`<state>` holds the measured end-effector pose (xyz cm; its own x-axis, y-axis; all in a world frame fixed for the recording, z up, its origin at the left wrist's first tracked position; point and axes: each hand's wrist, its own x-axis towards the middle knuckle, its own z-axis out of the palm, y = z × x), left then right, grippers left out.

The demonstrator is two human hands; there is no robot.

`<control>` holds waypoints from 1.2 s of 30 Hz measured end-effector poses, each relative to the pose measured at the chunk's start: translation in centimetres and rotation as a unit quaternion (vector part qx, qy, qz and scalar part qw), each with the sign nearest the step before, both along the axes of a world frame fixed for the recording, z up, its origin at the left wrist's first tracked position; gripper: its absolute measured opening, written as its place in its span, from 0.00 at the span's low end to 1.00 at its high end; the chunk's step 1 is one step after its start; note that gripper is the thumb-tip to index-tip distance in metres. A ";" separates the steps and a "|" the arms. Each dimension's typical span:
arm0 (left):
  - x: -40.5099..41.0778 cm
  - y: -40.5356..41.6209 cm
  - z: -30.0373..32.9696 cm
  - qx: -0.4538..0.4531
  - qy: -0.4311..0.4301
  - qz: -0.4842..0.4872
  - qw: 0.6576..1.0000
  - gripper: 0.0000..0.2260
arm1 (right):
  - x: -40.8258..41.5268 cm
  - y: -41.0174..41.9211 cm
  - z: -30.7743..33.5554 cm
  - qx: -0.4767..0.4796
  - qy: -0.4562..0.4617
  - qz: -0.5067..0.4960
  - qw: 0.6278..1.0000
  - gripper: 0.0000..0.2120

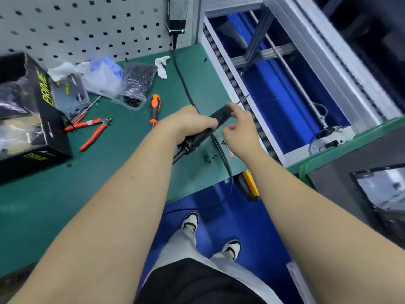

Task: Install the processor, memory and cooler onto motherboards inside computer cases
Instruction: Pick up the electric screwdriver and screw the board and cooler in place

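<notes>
A: What's nearest?

B: Two bare forearms reach out over the front edge of the green desk (109, 176). Below them is blue floor and the person's white shoes.

A: And the hands?

B: The left hand (188, 123) has its fingers clenched round a black electric driver (210, 126), which lies slanted just above the desk near its right edge. A coiled cord comes off the driver's lower end. The right hand (240, 132) hovers at the driver's upper tip, fingers loosely curled; I can't tell whether they pinch anything or touch the tip.

A: Any open room?

B: The near left stretch of desk is bare mat. A few small black screws (210, 157) lie just beside the driver's lower end, and a black cable (186, 84) runs from the back of the desk, under the hands, and over the front edge.

A: Where's the case?

B: At the far right, a dark computer case (359, 178) sits in a green tray (328, 159), apart from the desk.

A: Further back?

B: An orange-handled screwdriver (154, 108) and red cutters (92, 130) lie mid-desk. A black box (32, 119) sits at the left edge. Plastic bags (122, 80) crowd against the pegboard (87, 25). A roller rail (236, 84) runs along the right edge, with a blue gap beyond.
</notes>
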<state>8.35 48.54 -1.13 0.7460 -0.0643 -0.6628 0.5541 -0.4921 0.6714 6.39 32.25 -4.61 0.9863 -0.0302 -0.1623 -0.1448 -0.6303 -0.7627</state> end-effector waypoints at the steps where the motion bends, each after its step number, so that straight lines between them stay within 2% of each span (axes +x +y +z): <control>1: -0.3 -0.6 -0.3 -0.009 -0.002 0.005 1.000 0.14 | -0.1 0.0 0.2 0.082 0.032 -0.046 0.995 0.31; 3: -1.1 -1.7 -1.2 -0.021 -0.024 0.015 0.999 0.11 | 0.0 0.2 0.7 0.286 0.122 -0.152 0.938 0.31; 5: -2.0 -2.5 -2.3 -0.045 -0.057 0.000 0.997 0.11 | 0.1 1.0 0.8 0.388 0.189 -0.195 0.881 0.30; 6: -2.4 -2.7 -2.7 -0.059 -0.067 -0.013 0.996 0.10 | 0.1 1.5 0.6 0.391 0.195 -0.201 0.877 0.27; 8: -3.0 -2.7 -3.4 -0.126 -0.045 0.003 0.991 0.07 | -0.2 2.2 0.1 0.349 0.161 -0.221 0.896 0.21; 10: -3.0 -1.7 -4.3 -0.156 -0.029 0.074 0.985 0.05 | -0.6 2.0 -0.9 0.345 0.142 -0.242 0.896 0.23; 11: -2.8 -0.9 -5.1 -0.108 -0.065 0.103 0.987 0.05 | -0.8 1.6 -1.4 0.351 0.144 -0.246 0.892 0.25; 12: -2.6 -0.1 -6.1 -0.016 -0.119 0.107 0.987 0.05 | -1.0 1.3 -1.7 0.353 0.146 -0.247 0.891 0.27; 14: -2.8 1.3 -8.2 0.166 -0.171 0.043 0.970 0.15 | -1.5 0.9 -2.3 0.346 0.152 -0.243 0.893 0.30; 15: -3.0 1.5 -9.1 0.215 -0.160 -0.009 0.964 0.20 | -1.6 0.9 -2.6 0.337 0.154 -0.238 0.898 0.32; 17: -3.8 1.0 -10.9 0.267 -0.136 -0.097 0.949 0.23 | -1.7 0.9 -2.9 0.314 0.154 -0.222 0.910 0.32; 18: -4.2 0.6 -11.8 0.281 -0.140 -0.110 0.943 0.22 | -1.8 0.9 -3.2 0.304 0.151 -0.213 0.916 0.31; 22: -4.1 -0.4 -13.1 0.334 -0.215 -0.077 0.914 0.12 | -1.9 0.8 -3.9 0.288 0.165 -0.192 0.924 0.33; 24: -3.5 -0.6 -12.7 0.333 -0.257 -0.059 0.906 0.09 | -2.0 0.7 -3.9 0.297 0.167 -0.192 0.920 0.33; 26: -2.7 -1.4 -11.3 0.279 -0.285 0.000 0.917 0.08 | -2.1 0.5 -3.6 0.301 0.166 -0.196 0.918 0.32; 27: -2.1 -2.0 -10.3 0.222 -0.280 0.051 0.932 0.07 | -2.1 0.4 -3.2 0.304 0.165 -0.196 0.918 0.32; 29: -0.5 -3.7 -7.9 0.030 -0.208 0.193 0.958 0.06 | -1.9 0.1 -2.0 0.321 0.154 -0.189 0.915 0.29; 31: 1.3 -5.6 -5.3 -0.152 -0.106 0.296 0.937 0.06 | -1.6 -0.7 0.0 0.322 0.134 -0.178 0.920 0.29; 33: 2.6 -8.3 -2.4 -0.230 -0.075 0.286 0.927 0.06 | -1.3 -2.1 2.7 0.298 0.098 -0.174 0.933 0.33; 36: 3.8 -14.2 2.6 -0.248 -0.130 0.206 0.938 0.07 | -1.7 -5.9 7.4 0.269 0.034 -0.189 0.944 0.35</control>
<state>12.18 34.33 1.46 0.9075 0.0115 -0.4199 0.4146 0.1362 0.8997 4.68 26.38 2.81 0.9085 -0.2718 -0.3174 -0.3422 -0.0478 -0.9384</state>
